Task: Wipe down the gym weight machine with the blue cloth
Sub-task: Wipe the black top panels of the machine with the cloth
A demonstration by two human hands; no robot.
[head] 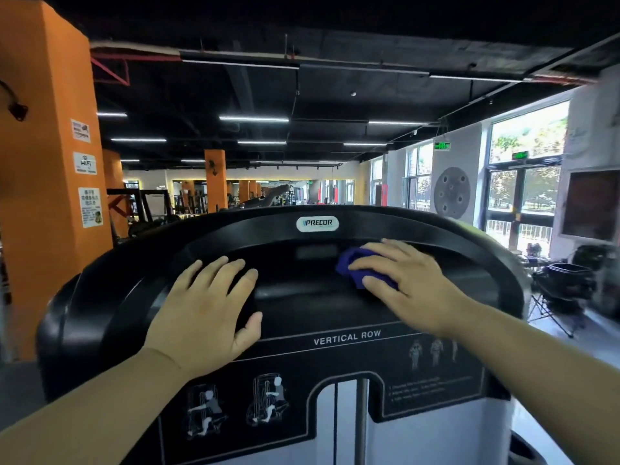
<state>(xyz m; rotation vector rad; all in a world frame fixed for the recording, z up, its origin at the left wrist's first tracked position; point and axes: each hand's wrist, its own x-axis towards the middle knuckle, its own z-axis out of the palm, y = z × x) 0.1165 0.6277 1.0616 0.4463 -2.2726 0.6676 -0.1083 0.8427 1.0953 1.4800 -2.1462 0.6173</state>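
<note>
Blue cloth (354, 256) (bunched) lies beneath right hand (407, 283).

Two arms in shot, both uncovered. The left forearm (100, 407) is bare skin right up to the wrist, where a faint crease shows. The right forearm (523, 357) is just as bare, a touch blurred towards the frame edge. The left hand (204, 310) is bare and broad across the back, and its fingers (218, 273) end in short, rounded nails. The right hand (402, 280) is bare too, its knuckles softly ridged.
</note>
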